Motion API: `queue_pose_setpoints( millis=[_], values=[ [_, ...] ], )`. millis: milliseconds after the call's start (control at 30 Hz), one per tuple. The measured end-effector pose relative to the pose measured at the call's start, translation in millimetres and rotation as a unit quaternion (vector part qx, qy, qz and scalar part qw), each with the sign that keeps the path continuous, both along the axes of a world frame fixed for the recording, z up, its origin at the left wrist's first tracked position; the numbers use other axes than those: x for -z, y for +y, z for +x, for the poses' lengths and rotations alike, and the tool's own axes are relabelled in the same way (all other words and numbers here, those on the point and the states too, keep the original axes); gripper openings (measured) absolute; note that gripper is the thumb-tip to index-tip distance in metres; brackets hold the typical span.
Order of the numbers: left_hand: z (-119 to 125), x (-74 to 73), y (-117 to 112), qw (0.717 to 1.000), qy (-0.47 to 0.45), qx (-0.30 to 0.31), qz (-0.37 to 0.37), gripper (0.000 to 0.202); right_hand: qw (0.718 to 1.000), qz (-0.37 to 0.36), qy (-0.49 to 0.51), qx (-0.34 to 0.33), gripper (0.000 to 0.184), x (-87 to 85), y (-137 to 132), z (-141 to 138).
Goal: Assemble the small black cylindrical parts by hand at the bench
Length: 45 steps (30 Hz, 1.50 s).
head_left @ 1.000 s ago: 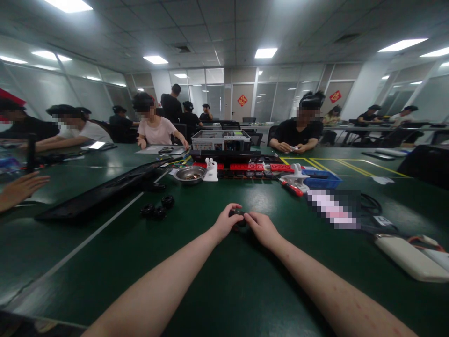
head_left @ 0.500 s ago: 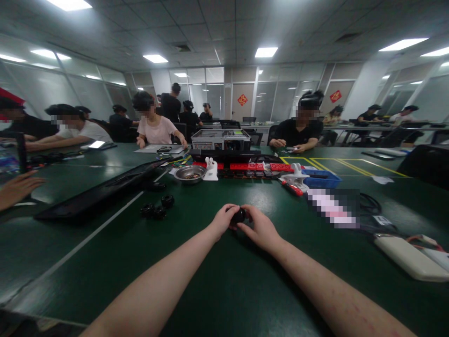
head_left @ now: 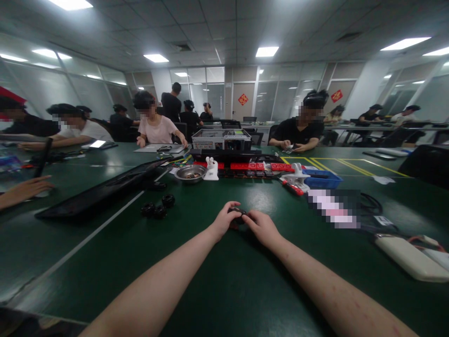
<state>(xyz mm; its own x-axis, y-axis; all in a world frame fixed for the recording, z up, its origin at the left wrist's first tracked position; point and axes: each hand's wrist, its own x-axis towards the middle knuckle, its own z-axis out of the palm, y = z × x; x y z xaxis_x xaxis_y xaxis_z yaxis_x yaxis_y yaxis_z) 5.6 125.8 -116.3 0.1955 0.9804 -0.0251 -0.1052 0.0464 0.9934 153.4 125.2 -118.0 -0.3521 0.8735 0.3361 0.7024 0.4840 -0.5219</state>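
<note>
Over the table in front of me, my left hand is closed around one side of a small black rounded part. My right hand grips its other side, thumb and fingertips pressed against it. Much of the part is hidden by my fingers, so its exact kind is unclear. To the left, several similar black rounded parts sit close together on the green tabletop.
A metal bowl with small pieces stands beyond my hands, beside a white stand. Red-and-black boxes and an open computer case lie further back. A long black panel is left; a blue tray and cream block are right.
The black part has been turned in my hands and shows a flatter side now. My right fingers have closed in on it. At far left, another person's hand has shifted with a dark upright object.
</note>
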Motion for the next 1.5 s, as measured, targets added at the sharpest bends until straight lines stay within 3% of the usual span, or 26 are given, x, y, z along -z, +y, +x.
queue_pose_setpoints(
  millis=[100,367,500,600,767,1067,1233,1500],
  values=[
    [2,0.0,1,1.0,0.001,-0.018,-0.01,0.029,0.999,0.035,0.014,-0.001,0.025,-0.4,-1,0],
    [0,6.0,8,0.998,-0.014,-0.011,-0.056,0.037,0.992,0.11,0.006,-0.054,0.04,-4.9,-11,-3],
    [-3,8.2,10,0.998,-0.026,-0.015,-0.049,0.029,0.996,0.075,0.034,-0.019,0.041,-4.3,-11,-4],
    [-3,8.1,9,0.999,-0.027,-0.014,-0.041,0.026,0.999,0.023,0.037,0.015,0.03,-0.6,-5,-2],
    [-2,6.9,6,0.999,-0.029,-0.03,-0.029,0.029,0.997,-0.062,0.053,0.0,0.045,4.0,2,1],
    [1,3.0,4,0.999,-0.015,-0.031,-0.017,0.029,1.0,-0.002,0.022,-0.012,0.026,3.4,1,-1],
    [-1,6.1,9,0.998,-0.014,-0.01,-0.052,0.034,0.997,0.058,0.014,-0.05,0.041,5.2,0,0],
    [-2,5.2,8,0.998,-0.026,-0.023,-0.047,0.028,0.999,-0.009,0.03,-0.029,0.037,-0.1,-5,-2]
  ],
)
